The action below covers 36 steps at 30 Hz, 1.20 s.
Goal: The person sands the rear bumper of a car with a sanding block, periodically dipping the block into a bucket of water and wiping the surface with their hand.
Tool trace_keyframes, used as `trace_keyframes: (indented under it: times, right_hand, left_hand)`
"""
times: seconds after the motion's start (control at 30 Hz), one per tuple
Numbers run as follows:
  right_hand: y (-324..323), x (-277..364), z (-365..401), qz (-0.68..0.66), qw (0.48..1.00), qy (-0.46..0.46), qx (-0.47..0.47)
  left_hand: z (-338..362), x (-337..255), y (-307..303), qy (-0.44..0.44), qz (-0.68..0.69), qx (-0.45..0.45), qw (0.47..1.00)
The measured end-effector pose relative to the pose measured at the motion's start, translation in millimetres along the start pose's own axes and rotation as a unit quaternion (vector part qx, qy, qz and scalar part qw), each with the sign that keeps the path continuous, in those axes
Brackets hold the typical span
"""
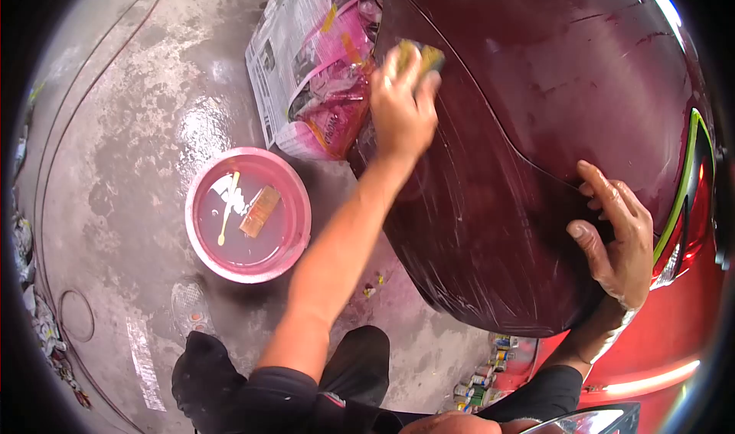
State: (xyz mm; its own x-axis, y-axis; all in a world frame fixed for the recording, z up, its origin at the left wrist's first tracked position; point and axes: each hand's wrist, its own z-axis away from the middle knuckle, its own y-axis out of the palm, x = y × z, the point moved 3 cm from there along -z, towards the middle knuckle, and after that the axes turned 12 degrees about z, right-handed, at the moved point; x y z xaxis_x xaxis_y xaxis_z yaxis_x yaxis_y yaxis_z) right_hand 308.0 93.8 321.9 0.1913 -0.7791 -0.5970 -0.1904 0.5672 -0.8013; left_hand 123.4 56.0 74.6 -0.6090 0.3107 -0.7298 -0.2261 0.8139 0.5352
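Note:
My left hand (402, 116) is closed on a yellow and dark sponge-like pad (432, 57), pressed to the upper left part of a dark maroon car panel (459, 181). Whitish wet streaks run down the panel below it. At the right, my right hand (624, 239) is open, thumb and fingers apart, over the lower right of the panel; whether its fingertips touch the surface I cannot tell. Newspaper and pink-stained plastic masking (337, 101) borders the panel just left of my left hand.
On the wet concrete floor, a pink basin (197, 235) holds cloudy water, a brown block (260, 212) and a thin yellowish stick (228, 212). A hose (47, 158) curves along the far left. Several small containers (482, 380) stand below the panel. A red tail light (693, 219) is far right.

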Motion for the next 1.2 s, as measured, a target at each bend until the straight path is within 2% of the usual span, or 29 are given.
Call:
trace_keyframes:
  times: [0.03,0.1,0.13,0.17,0.2,0.23,0.3,0.37,0.43,0.57,0.63,0.7,0.77,0.83,0.87,0.9,0.97,1.0,1.1,1.2]
  right_hand:
    - [-2,0,-1,0.003,1.000,-0.002,0.001]
    - [-4,0,-3,0.000,1.000,-0.009,-0.003]
    - [-3,1,-2,-0.001,1.000,-0.011,-0.004]
    - [-3,-1,-2,-0.005,1.000,0.002,0.001]
    - [-4,-2,-3,-0.008,1.000,0.013,0.006]
    - [-6,-3,-6,-0.004,1.000,0.009,0.003]
    - [-3,1,-2,-0.004,1.000,0.006,0.021]
    - [-3,-1,0,-0.014,1.000,0.009,0.015]
    - [-5,-3,3,0.005,1.000,0.019,0.013]
    - [3,-6,4,0.000,1.000,0.020,-0.003]
    - [7,-8,8,0.008,0.999,0.048,0.013]
    - [1,-4,13,-0.006,0.998,0.064,0.019]
    - [-2,-4,9,0.020,0.998,0.058,0.016]
    - [-2,-8,14,0.026,0.998,0.053,0.003]
    - [-2,-10,16,0.032,0.998,0.049,-0.001]
    - [-1,-11,16,0.037,0.998,0.045,-0.004]
    - [1,-8,13,0.035,0.998,0.043,0.008]
    - [2,-7,14,0.034,0.999,0.040,0.006]
    - [2,-7,14,0.041,0.999,0.033,0.000]
    - [1,-10,14,0.042,0.999,0.023,0.003]
  left_hand:
    - [-3,6,2,0.029,-0.002,-0.008,1.000]
    - [24,-1,-6,-0.028,-0.024,0.002,0.999]
    - [65,-7,-6,-0.029,-0.007,-0.015,0.999]
    - [111,-22,-11,-0.022,-0.018,0.016,0.999]
    - [164,-27,-16,-0.056,0.003,0.052,0.997]
    - [191,-17,-18,-0.069,0.035,0.040,0.996]
    - [128,-2,-16,-0.068,-0.009,-0.020,0.997]
    - [69,15,-18,-0.154,-0.015,-0.047,0.987]
    - [92,13,-23,-0.145,-0.034,-0.042,0.988]
    - [255,-3,-33,-0.169,0.039,-0.048,0.984]
    - [214,14,-38,-0.215,-0.050,-0.070,0.973]
    - [147,56,-50,-0.262,-0.017,-0.106,0.959]
    - [153,58,-53,-0.242,-0.020,-0.112,0.964]
    - [208,25,-52,-0.257,-0.064,-0.078,0.961]
    - [243,21,-51,-0.237,-0.042,-0.070,0.968]
    - [233,27,-50,-0.235,-0.042,-0.072,0.968]
    - [203,46,-55,-0.290,-0.033,-0.088,0.952]
    - [169,66,-62,-0.290,-0.026,-0.087,0.953]
    - [158,89,-69,-0.278,-0.047,-0.083,0.956]
    - [252,26,-60,-0.257,-0.094,-0.021,0.962]
